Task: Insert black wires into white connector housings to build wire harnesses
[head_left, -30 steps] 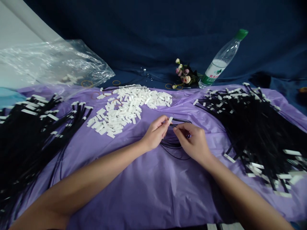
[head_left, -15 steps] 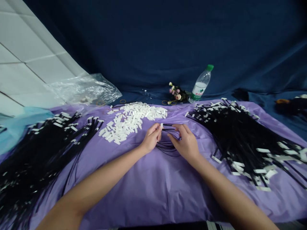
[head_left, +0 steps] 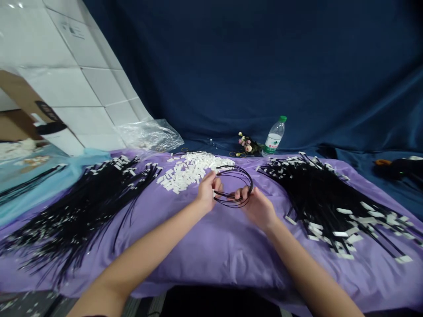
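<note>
holding looped black wires front-right of the white-piece pile, pinching ends in left grip, cupping opposite side in right grip. could spring open and tangle from slack pinching.

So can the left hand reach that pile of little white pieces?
Probably yes: the white pieces lie just beyond the left hand, nothing seen between, though it's busy holding the looped black cords.

Left: strand heap | centre: cord loop, pieces behind | right: strand pile
</note>
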`<state>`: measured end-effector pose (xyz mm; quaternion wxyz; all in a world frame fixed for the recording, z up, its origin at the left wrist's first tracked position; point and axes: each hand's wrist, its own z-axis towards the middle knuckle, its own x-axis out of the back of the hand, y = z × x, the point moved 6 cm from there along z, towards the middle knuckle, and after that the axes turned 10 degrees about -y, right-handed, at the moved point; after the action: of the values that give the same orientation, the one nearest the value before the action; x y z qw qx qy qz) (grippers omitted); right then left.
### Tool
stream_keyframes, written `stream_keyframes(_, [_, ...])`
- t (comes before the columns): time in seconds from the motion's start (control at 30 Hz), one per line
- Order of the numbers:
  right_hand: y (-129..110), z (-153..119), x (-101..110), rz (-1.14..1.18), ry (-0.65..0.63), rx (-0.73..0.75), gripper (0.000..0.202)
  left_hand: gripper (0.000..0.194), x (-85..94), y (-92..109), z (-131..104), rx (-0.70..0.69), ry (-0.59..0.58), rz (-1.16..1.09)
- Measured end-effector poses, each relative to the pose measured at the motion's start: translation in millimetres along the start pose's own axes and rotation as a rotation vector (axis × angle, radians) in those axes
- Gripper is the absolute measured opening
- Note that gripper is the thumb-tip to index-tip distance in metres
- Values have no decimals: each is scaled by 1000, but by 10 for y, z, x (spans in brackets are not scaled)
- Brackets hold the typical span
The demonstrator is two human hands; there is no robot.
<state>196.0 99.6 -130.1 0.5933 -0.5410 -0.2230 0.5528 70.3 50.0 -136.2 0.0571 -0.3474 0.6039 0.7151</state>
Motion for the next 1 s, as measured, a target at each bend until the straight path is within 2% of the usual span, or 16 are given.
stream_keyframes(0.1, [-17,-146,-196,54,-42,44,37,47,-10,-1,-141,113,25,1])
stream_keyframes(0.2, [-9,-260,-321,67,-15,87,35,53,-73,-34,-312,185,23,27])
stream_keyframes(0.27, [1,-309,-379,44,16,104,39,51,-131,-43,-425,179,20,67])
stream_keyframes(0.37, [-43,-359,-410,-45,64,120,46,43,-190,33,-554,95,32,145])
stream_keyframes(0.5, [-232,-433,-325,-261,82,51,50,34,-115,405,-597,-68,45,287])
stream_keyframes(0.63, [-307,-536,-204,-574,-56,-193,38,25,116,912,-565,-169,38,520])
stream_keyframes(0.73, [-276,-620,-112,-749,-110,-291,39,24,287,1112,-570,-216,48,730])
stream_keyframes(0.8, [-266,-648,-59,-844,-127,-322,43,26,339,1091,-571,-224,43,1036])
stream_keyframes(0.87, [-316,-643,-7,-959,-157,-342,45,29,413,953,-538,-164,33,1219])
stream_keyframes(0.93, [-480,-606,78,-1029,-149,-325,44,29,530,801,-479,-67,21,1292])
stream_keyframes(1.0, [-765,-566,245,-1035,-45,-271,42,26,693,751,-417,12,45,1387])
